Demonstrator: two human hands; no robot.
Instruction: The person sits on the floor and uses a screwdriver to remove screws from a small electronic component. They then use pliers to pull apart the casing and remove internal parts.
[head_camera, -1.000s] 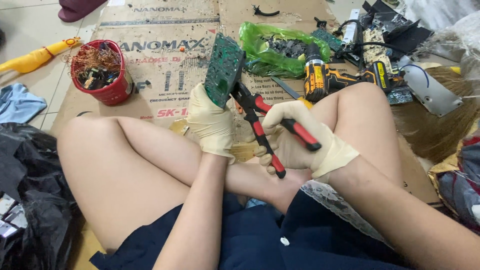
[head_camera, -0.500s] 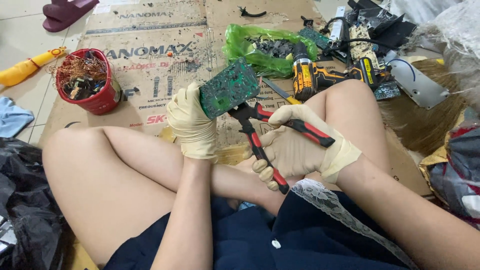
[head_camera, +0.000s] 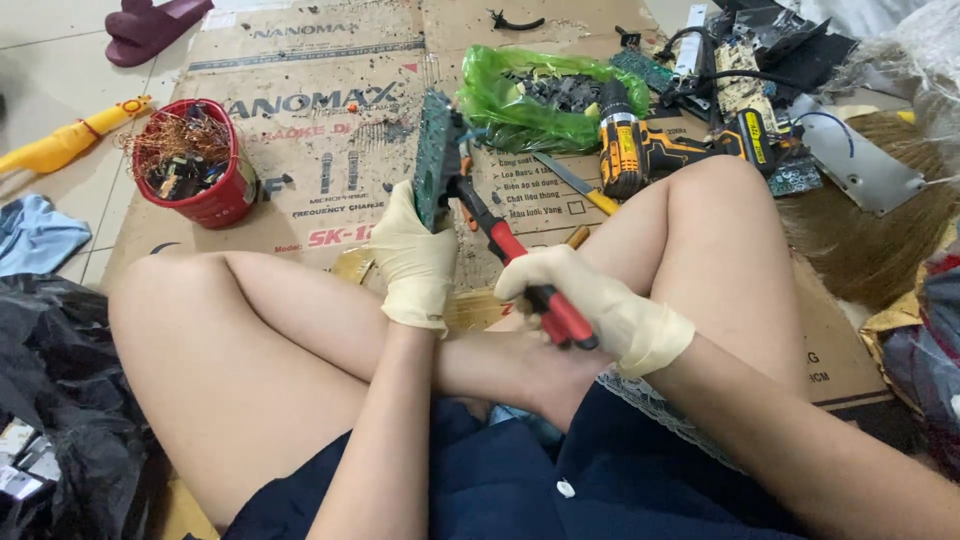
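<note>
Sitting cross-legged on the floor here, both hands in cream latex gloves. The left hand (head_camera: 415, 262) is closed around the lower end of a green circuit board (head_camera: 434, 158), holding it upright and edge-on above the flattened cardboard sheet (head_camera: 300, 120) that covers the floor. The right hand (head_camera: 590, 305) is wrapped around the red handles of a pair of pliers (head_camera: 515, 262), and the pliers' nose sits right against the board's edge, touching it.

On the cardboard's far left side there's a red bucket (head_camera: 205, 195) full of copper wire and small parts. Toward the far edge sits a green plastic bag (head_camera: 520, 100) holding dark scrap, with a yellow-and-black cordless drill (head_camera: 625, 150) just beside it on the right.
</note>
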